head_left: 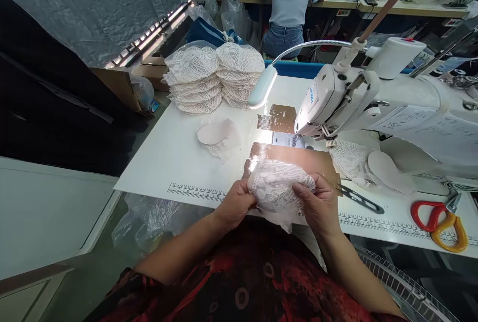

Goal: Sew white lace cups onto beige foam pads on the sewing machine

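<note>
A white lace bra cup [278, 190] is held over the table's front edge, in front of the sewing machine [328, 98]. My left hand [237, 202] pinches its left side, fingers closed on the lace. On the right side, my right hand [317, 200] grips it with the thumb on top and the fingers underneath. Part of the cup's underside is hidden. A smooth pale cup with lace [216, 134] lies on the table to the left. Under the machine arm are more lace pieces [351, 160] and a plain cup pad [384, 166].
Two stacks of lace cups [214, 78] stand at the table's back left. Thread snips [360, 198] and red-and-orange scissors [440, 220] lie right of my right hand. A lamp [263, 88] on a bent neck hangs beside the machine. Another person [289, 3] sits at a far table.
</note>
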Tool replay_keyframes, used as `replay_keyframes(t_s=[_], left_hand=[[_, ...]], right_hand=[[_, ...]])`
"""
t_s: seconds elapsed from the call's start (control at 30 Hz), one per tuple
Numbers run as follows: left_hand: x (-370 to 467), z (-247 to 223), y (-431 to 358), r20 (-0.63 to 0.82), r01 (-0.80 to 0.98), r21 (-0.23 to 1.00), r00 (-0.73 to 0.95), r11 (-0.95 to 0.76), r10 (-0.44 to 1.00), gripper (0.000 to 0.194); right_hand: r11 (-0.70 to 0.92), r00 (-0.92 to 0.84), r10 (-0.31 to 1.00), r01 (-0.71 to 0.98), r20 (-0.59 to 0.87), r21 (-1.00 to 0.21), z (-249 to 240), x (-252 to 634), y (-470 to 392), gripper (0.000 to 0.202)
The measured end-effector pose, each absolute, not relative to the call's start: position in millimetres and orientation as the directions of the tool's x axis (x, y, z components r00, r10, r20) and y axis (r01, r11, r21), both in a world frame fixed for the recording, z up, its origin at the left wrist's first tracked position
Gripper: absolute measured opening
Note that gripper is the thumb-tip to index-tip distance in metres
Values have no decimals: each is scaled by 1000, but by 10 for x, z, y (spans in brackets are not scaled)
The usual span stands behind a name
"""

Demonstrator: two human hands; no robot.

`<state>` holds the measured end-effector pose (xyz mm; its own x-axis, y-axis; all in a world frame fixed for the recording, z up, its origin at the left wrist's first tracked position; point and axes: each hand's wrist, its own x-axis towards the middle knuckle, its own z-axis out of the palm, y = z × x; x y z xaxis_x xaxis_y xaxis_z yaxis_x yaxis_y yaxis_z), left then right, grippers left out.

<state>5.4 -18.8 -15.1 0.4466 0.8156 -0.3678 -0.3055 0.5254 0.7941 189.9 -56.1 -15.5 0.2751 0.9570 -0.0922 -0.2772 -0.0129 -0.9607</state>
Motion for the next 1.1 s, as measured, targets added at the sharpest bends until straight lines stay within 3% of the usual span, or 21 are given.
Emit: replay_keyframes(t_s=[0.07,0.17,0.3,0.4,0.6,0.67,0.73,0.8,0.83,0.9,0.93,1.0,1.1], left_hand=[[8,-130,-172,-376,-348,740,495,575,783,15],[11,-54,-180,-292,-432,697,559,573,776,33],[170,27,-223,-270,-475,747,422,465,866,40],[263,42,-220,-316,-510,738,318,442,894,33],[31,-5,-93,-333,-422,790,315,446,889,32],[-108,-1,-23,-212,-355,888,245,291,946,31],[-222,50,48,50,-258,966,161,-7,986,32],[-286,141,102,299,-112,954,252,-279,920,51],[-297,190,119,339,-41,936,372,-350,864,65],[-284,267,129,231,80,933,618,-352,751,74],[-266,285,123,135,125,945,695,-303,706,66],[-221,278,96,-4,170,968,744,-183,668,40],[-168,210,49,-32,150,982,723,-111,690,20]], right_hand=[[8,306,949,-276,-80,-961,-123,1917,-551,20],[21,246,969,-146,-16,-989,-45,1898,-531,19],[47,81,996,21,49,-999,20,1793,-539,17],[14,72,997,-21,13,-1000,-8,1754,-573,20],[22,224,974,-222,-29,-975,-103,1914,-572,15],[16,176,984,-210,-21,-978,-76,1956,-544,14],[18,59,998,-135,10,-991,-12,1960,-521,13],[32,-114,993,-33,35,-999,69,1932,-513,8],[50,-201,979,20,45,-999,106,1913,-514,4],[117,-314,946,105,79,-988,160,1875,-521,4],[159,-325,939,135,108,-978,173,1861,-525,8],[214,-293,943,177,156,-961,175,1845,-527,12],[211,-226,960,191,167,-959,146,1838,-520,10]])
